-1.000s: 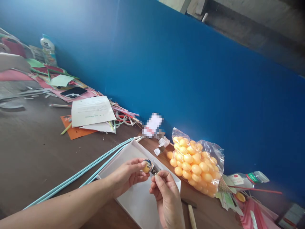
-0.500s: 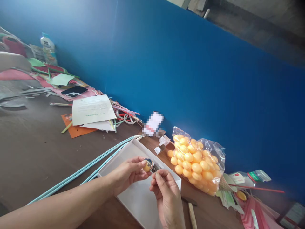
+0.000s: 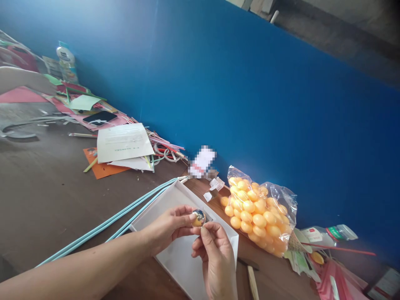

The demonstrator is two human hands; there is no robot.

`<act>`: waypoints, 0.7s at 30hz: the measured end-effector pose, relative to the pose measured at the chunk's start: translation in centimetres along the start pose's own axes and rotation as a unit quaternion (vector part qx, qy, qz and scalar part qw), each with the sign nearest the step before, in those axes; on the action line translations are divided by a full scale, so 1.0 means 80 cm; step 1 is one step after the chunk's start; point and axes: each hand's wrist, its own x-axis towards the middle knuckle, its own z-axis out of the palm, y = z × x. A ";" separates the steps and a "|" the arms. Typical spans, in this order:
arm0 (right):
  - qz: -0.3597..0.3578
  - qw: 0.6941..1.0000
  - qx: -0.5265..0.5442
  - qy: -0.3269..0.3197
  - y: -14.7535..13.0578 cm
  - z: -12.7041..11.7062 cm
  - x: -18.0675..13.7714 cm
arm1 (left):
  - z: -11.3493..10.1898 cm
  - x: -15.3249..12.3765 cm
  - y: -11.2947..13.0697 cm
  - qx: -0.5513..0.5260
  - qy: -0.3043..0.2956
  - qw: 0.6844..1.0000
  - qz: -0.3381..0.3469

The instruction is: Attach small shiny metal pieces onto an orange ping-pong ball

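Note:
A shiny silver ball [image 3: 199,217] is pinched between the thumb and fingers of my left hand [image 3: 175,225]; its mirror-like surface reflects the orange things around it. My right hand [image 3: 217,250] is closed in a pinch right beside the ball's lower right side. Whatever lies between its thumb and forefinger is too small or hidden to make out. Both hands are held over a shallow white tray [image 3: 178,262], which lies tilted across my view on the brown table.
To the right stands a clear bag of orange balls [image 3: 253,212], with a plastic bottle [image 3: 331,234] beyond it. Light-blue rods [image 3: 109,223] run along the left. Papers [image 3: 125,143] and craft scraps line the blue partition [image 3: 250,96]. A wooden handle [image 3: 252,283] lies near the tray.
My right hand's fingertips have come up against the ball, closing the small gap. The ball has shifted slightly right, and its silver side now shows more. The whole view has shifted slightly.

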 end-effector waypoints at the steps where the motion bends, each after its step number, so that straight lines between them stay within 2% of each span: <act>1: -0.001 1.000 0.001 -0.002 0.001 -0.001 0.000 | 0.000 0.000 0.000 0.002 -0.002 1.000 0.000; 13: 0.010 0.999 0.046 -0.015 0.007 -0.007 0.003 | 0.004 -0.001 0.004 0.046 -0.012 0.999 0.026; 21: 0.029 0.995 0.089 -0.040 0.004 -0.009 0.003 | 0.005 -0.003 0.004 0.069 -0.044 0.995 0.059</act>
